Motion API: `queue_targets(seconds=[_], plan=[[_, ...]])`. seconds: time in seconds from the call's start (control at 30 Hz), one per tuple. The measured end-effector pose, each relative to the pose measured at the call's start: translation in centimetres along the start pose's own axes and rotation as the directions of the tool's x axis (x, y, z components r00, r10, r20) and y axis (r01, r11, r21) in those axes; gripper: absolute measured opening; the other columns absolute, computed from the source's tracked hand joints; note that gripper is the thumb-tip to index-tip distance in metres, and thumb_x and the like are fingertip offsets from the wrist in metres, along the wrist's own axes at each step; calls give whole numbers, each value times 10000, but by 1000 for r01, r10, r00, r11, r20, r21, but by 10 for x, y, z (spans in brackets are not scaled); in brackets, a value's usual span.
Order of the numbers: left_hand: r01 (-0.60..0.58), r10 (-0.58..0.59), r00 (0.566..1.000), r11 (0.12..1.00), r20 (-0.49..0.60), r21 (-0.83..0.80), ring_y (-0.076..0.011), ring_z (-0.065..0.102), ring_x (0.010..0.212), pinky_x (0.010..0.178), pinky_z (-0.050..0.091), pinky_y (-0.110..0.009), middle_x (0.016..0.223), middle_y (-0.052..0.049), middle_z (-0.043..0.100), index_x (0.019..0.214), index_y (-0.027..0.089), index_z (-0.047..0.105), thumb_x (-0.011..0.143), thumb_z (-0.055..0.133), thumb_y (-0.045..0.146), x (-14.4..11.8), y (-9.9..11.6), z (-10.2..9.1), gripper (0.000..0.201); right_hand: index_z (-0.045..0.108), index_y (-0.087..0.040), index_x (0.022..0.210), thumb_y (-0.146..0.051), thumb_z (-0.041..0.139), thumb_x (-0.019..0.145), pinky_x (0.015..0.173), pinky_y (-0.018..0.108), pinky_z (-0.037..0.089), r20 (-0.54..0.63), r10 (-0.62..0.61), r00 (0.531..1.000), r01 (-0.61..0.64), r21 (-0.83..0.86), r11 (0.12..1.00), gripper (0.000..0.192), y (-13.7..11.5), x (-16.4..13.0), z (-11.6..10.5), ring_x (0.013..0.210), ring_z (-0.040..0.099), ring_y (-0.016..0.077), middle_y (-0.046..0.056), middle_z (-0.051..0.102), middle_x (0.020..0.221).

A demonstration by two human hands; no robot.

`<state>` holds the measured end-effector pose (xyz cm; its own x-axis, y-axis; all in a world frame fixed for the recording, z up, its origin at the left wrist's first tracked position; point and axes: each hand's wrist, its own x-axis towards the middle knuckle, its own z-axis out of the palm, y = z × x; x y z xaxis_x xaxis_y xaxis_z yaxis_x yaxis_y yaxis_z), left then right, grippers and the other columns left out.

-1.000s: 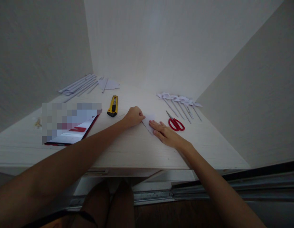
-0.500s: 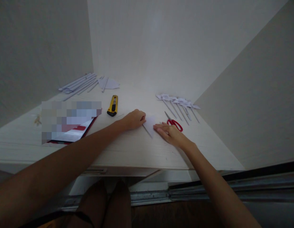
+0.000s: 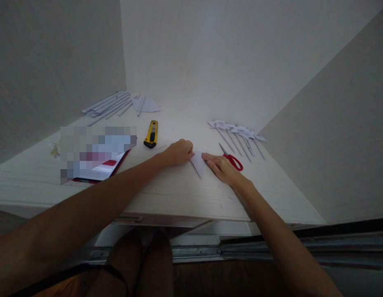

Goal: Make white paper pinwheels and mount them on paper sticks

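Observation:
A small folded piece of white paper (image 3: 198, 163), tapering to a point toward me, lies on the white tabletop between my hands. My left hand (image 3: 180, 152) is closed at the paper's upper left edge, thumb and curled fingers pinching it. Stretched out flat, the fingers of my right hand (image 3: 221, 168) touch the upper right edge of the paper. Just beyond that hand lie red-handled scissors (image 3: 236, 162), their blades pointing away to the left. The fold's underside is hidden.
A yellow utility knife (image 3: 151, 134) lies left of centre. Further left is a tablet-like device (image 3: 100, 172), partly pixelated. Rolled paper sticks (image 3: 110, 104) and cut paper (image 3: 150, 105) sit at the back left. Several paper shapes on sticks (image 3: 240, 130) lie at the back right, near the walls.
My right fingertips have slid a little away from me along the paper's right edge. My left hand keeps its pinch. The whole view has shifted slightly.

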<state>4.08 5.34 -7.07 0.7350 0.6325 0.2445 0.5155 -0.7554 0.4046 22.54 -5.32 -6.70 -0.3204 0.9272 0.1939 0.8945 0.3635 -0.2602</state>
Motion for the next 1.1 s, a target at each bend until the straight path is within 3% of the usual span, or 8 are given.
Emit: queue_targets(seconds=[0.17, 0.37, 0.53, 0.73, 0.83, 0.93, 1.1], plan=[[2, -2, 1000, 1000, 6, 2, -147, 504, 642, 576, 344, -249, 693, -53, 580, 720, 127, 584, 763, 496, 229, 1, -1, 2, 141, 555, -180, 1185, -382, 223, 924, 1007, 378, 351, -28, 99, 995, -102, -136, 985, 469, 4, 10, -6, 1153, 504, 189, 66, 558, 1222], [36, -36, 999, 999, 10, 18, -155, 514, 656, 586, 355, -254, 705, -63, 583, 727, 126, 590, 764, 481, 219, -1, -1, -1, 148, 525, -153, 1204, -352, 210, 930, 1018, 467, 284, -12, 188, 982, -184, -288, 940, 463, 6, 16, -8, 1210, 441, 228, 93, 538, 1248], [25, -25, 1000, 999, -2, 26, -155, 513, 656, 584, 354, -252, 709, -64, 590, 724, 124, 588, 765, 483, 217, -1, -2, -2, 146, 394, -118, 1314, -342, 163, 928, 1091, 412, 193, -47, 108, 993, -114, -163, 980, 502, 0, 17, -3, 1311, 280, 173, 98, 393, 1372], [12, -11, 1000, 999, -22, 49, -156, 517, 674, 608, 364, -255, 715, -67, 599, 743, 116, 591, 773, 483, 212, -1, -3, 0, 148, 261, -157, 1378, -373, 197, 924, 1103, 461, 125, 175, -27, 984, 34, -38, 999, 506, -21, -4, 5, 1342, 184, 171, 89, 260, 1434], [-9, 11, 999, 999, -33, 53, -155, 514, 672, 613, 364, -256, 706, -65, 596, 739, 115, 594, 764, 482, 203, 0, -4, 2, 145, 269, -174, 1373, -370, 236, 924, 1102, 497, 77, 233, -113, 966, 127, -43, 991, 491, -39, -15, -3, 1334, 214, 181, 84, 296, 1420], [-22, 24, 999, 999, -40, 37, -146, 505, 640, 607, 364, -252, 677, -56, 589, 726, 115, 600, 749, 485, 203, 1, -6, 3, 146, 370, -143, 1326, -387, 298, 912, 1110, 475, 99, 228, -176, 958, 198, -78, 977, 485, -60, -18, -8, 1299, 307, 191, 101, 377, 1380], [-43, 43, 998, 999, -42, 13, -126, 471, 581, 580, 344, -249, 614, -32, 558, 673, 117, 589, 728, 488, 191, 4, -12, 4, 137, 395, -80, 1306, -353, 264, 922, 1094, 404, 235, 152, -133, 979, 141, -37, 989, 490, -77, -10, 2, 1269, 361, 191, 127, 426, 1346]])
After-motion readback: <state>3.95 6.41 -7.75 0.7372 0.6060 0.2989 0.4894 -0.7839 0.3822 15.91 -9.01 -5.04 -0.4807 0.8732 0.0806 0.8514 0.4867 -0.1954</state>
